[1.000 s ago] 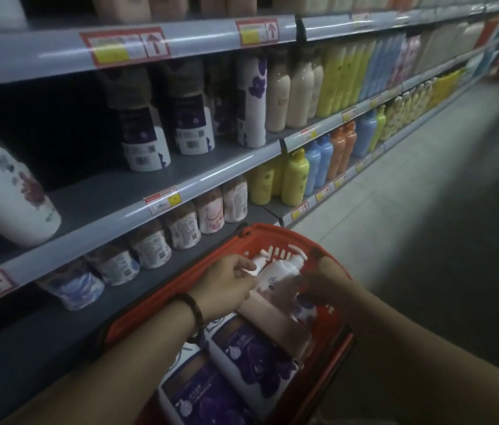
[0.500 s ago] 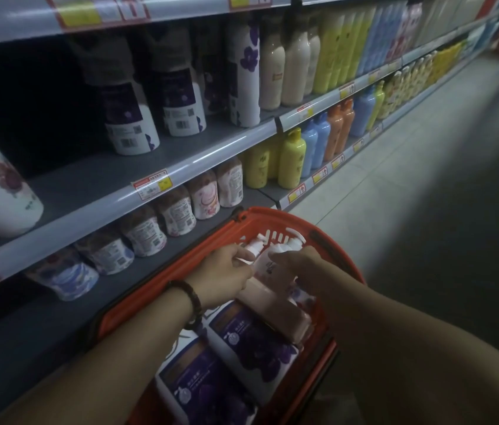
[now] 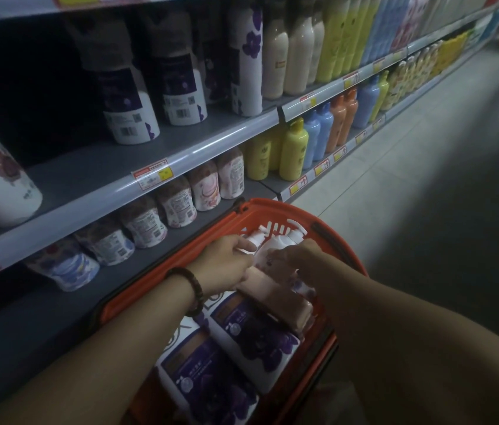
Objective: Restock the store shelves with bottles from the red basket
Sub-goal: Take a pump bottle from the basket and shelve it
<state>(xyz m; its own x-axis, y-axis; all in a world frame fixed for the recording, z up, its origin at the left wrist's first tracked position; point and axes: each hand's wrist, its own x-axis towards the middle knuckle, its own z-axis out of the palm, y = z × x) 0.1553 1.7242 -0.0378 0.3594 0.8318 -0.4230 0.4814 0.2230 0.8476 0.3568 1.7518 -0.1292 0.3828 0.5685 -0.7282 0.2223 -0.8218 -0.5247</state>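
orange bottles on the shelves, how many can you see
2. The nearer orange bottle stands on the lower shelf beside the blue bottles; the farther orange bottle is right next to it. More may hide behind.

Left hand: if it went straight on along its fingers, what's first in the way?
The white pump bottle: the fingers of the left hand seem to be on its neck. Beyond that, the far wall of the red basket. Depth is hard to judge.

Dim aisle, dark vignetted edges, wide-angle bending, glare on shelf edges [image 3: 181, 157]
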